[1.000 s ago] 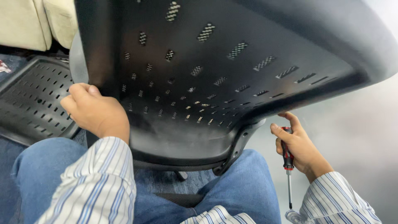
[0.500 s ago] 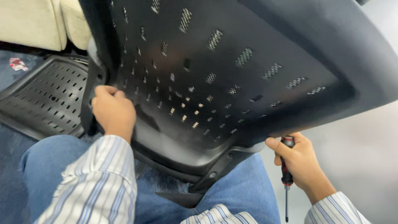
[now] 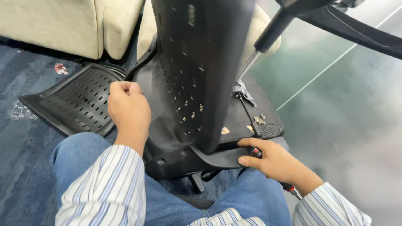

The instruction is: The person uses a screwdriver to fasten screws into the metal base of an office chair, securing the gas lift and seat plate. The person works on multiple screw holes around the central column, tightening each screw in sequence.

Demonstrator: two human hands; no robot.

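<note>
A black perforated plastic chair back [image 3: 197, 71] stands nearly upright over my lap. My left hand [image 3: 127, 111] grips its left edge with closed fingers. My right hand [image 3: 274, 161] presses against the lower right rim of the chair part and is closed on a screwdriver [image 3: 289, 188] with a red and black handle; the shaft sticks out below my wrist. Both sleeves are white with blue stripes, over blue jeans.
A second black perforated panel [image 3: 73, 100] lies on the blue carpet at left. A flat black chair piece [image 3: 251, 121] with small screws on it lies behind my right hand. Beige sofa [image 3: 63, 25] at back. A chair base with gas cylinder [image 3: 268, 37] hangs upper right.
The chair back has been swung from lying flat overhead to nearly upright. My left hand rode up its left edge; my right hand shifted inward to its lower rim, still holding the screwdriver.
</note>
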